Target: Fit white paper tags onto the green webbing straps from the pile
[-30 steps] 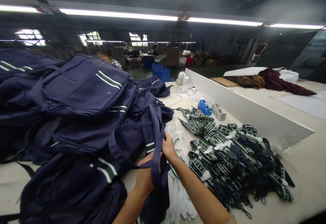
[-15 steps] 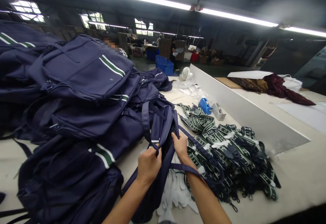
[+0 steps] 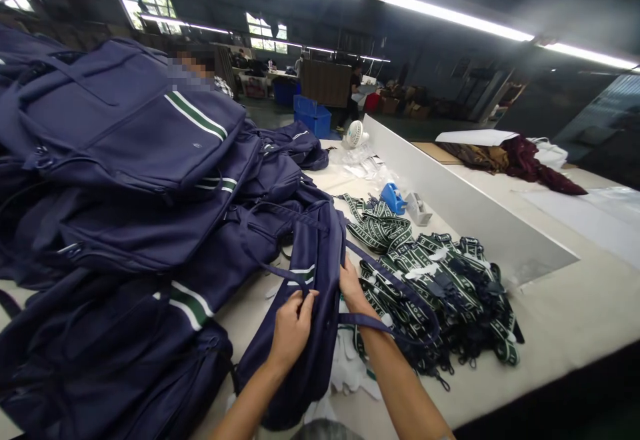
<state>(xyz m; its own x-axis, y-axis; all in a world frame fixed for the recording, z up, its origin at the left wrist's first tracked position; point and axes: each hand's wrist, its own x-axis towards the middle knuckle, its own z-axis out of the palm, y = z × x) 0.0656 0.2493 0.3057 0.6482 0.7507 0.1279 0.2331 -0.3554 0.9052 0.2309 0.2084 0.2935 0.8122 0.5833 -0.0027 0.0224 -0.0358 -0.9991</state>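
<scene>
- Standing between the two hands, the navy bag (image 3: 324, 313) is tilted, its upper part leaning away from the person and its lower end near the table's (image 3: 555, 313) front.
- Left hand (image 3: 293, 327) lies over the bag's left part, just below the white-and-green stripe (image 3: 303, 275). Thumb and forefinger are drawn close together; whether they pinch fabric cannot be told.
- Right hand (image 3: 353, 287) is against the bag's right edge, higher than the left hand. Its fingers are largely hidden by the bag, so the closure of this grip cannot be determined.
- A navy strap (image 3: 395, 273) loops out from the bag's right side, passes over the lettered straps (image 3: 440, 293) and crosses the right forearm.
- White gloves (image 3: 350, 367) lie on the table below the right hand, partly covered by the bag and the forearm.
- A heap of similar navy bags (image 3: 150, 133) fills the left side, near the held bag.
- Beyond the lettered straps are a blue tape dispenser (image 3: 393, 198), a grey tape dispenser (image 3: 418, 209) just beside it, and a small fan (image 3: 355, 135) near the far end of the white divider (image 3: 460, 200).
</scene>
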